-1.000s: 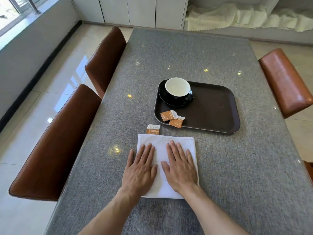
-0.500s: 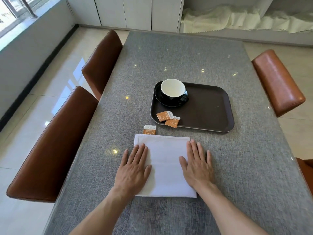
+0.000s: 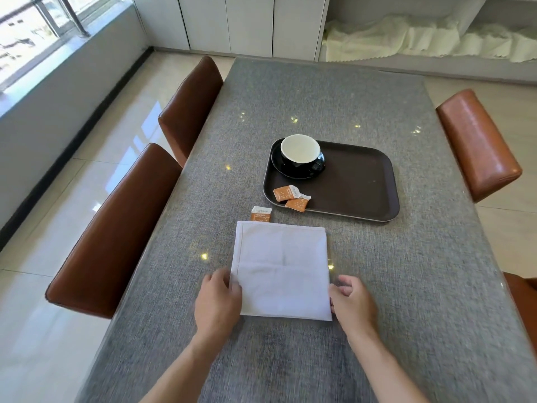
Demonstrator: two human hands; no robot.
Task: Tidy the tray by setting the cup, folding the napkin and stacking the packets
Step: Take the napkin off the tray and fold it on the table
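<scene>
- The orange packet (image 3: pixel 261 214) by my napkin's far left corner has small print on its white top strip, too tiny for me to read.
- Nothing else carries readable text.

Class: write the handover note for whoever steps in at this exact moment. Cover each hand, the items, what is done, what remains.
Left hand grips the napkin's left edge; right hand grips its right edge.
Napkin lies flat on the table, near the tray.
Done: cup sits on its saucer on the tray.
Left: finish folding the napkin; stack the two tray packets with the table packet.
</scene>
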